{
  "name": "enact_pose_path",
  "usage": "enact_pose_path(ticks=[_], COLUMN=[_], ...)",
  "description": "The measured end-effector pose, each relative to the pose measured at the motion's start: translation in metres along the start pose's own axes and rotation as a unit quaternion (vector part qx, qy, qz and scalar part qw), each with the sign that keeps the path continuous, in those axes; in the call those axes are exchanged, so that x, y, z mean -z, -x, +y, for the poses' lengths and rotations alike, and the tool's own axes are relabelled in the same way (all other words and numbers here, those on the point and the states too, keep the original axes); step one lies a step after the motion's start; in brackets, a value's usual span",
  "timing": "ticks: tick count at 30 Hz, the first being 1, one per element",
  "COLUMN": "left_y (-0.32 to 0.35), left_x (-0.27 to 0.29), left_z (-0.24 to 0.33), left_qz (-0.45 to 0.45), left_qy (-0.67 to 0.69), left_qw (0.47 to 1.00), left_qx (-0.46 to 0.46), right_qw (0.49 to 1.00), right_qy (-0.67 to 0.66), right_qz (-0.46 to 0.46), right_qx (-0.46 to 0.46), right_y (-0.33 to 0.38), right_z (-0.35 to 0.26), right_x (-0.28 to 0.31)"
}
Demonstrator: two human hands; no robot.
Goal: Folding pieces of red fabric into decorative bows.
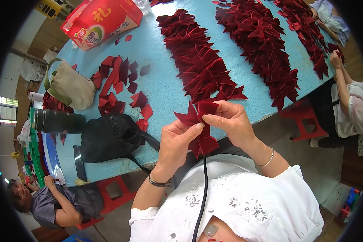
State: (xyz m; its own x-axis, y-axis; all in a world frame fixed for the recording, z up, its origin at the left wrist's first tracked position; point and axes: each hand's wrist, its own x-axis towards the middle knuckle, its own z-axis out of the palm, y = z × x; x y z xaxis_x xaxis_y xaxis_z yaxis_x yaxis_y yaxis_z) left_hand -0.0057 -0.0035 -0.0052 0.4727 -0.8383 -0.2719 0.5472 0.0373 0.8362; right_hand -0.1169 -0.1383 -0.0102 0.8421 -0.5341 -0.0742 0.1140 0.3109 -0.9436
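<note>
A dark red velvet bow (193, 115) is held up by the near edge of a pale blue counter (149, 48). A light, even pinch close to its centre should keep the loops matched and the pile uncrushed. The left hand (177, 141) pinches its left side, the right hand (233, 122) its upper right loop; wrists turn inward, thumbs nearly meeting.
</note>
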Motion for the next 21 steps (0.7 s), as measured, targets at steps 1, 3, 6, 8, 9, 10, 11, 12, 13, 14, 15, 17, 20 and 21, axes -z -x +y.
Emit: enact_pose_path(ticks=[1,3,6,8,9,10,11,12,13,14,15,17,20,21], left_y=[0.000,0.001,0.001,0.001,0.001,0.001,0.001,0.001,0.001,0.001,0.001,0.001,0.001,0.001], left_x=[-0.001,-0.001,-0.003,-0.003,-0.003,-0.003,-0.003,-0.003,-0.002,-0.002,-0.002,-0.002,-0.001,-0.001], left_z=[0.000,-0.001,0.000,-0.001,-0.001,-0.001,-0.001,-0.001,0.000,0.000,0.000,0.000,0.001,0.001], left_qz=[0.002,0.004,0.014,0.016,0.017,0.018,0.018,0.016,0.014,0.012,0.012,0.018,0.022,0.024], left_qy=[-0.002,-0.005,-0.014,-0.013,-0.012,-0.011,-0.011,-0.013,-0.014,-0.015,-0.015,-0.015,-0.015,-0.017], left_qw=[1.000,1.000,1.000,1.000,1.000,1.000,1.000,1.000,1.000,1.000,1.000,1.000,0.999,0.999], left_qx=[-0.001,-0.001,0.003,0.007,0.010,0.013,0.014,0.014,0.014,0.014,0.015,0.019,0.025,0.028], right_qw=[1.000,0.999,0.997,0.997,0.998,0.998,0.998,0.998,0.998,0.999,0.999,0.998,0.997,0.997], right_qy=[-0.020,-0.041,-0.058,-0.043,-0.027,-0.012,-0.012,-0.012,-0.013,-0.013,-0.013,-0.011,-0.008,-0.007], right_qz=[0.008,0.017,0.055,0.054,0.054,0.053,0.054,0.052,0.051,0.049,0.049,0.062,0.067,0.065], right_qx=[0.000,-0.001,0.018,0.024,0.030,0.035,0.035,0.026,0.017,0.008,0.008,0.019,0.038,0.051], right_y=[0.000,-0.001,-0.001,-0.001,-0.001,-0.001,-0.001,-0.001,-0.002,-0.002,-0.003,-0.004,-0.005,-0.004], right_z=[0.001,0.003,0.009,0.009,0.009,0.008,0.008,0.008,0.008,0.008,0.007,0.005,0.001,-0.001], right_x=[0.000,0.000,0.001,0.001,0.001,0.001,0.002,0.004,0.006,0.007,0.007,0.008,0.008,0.009])
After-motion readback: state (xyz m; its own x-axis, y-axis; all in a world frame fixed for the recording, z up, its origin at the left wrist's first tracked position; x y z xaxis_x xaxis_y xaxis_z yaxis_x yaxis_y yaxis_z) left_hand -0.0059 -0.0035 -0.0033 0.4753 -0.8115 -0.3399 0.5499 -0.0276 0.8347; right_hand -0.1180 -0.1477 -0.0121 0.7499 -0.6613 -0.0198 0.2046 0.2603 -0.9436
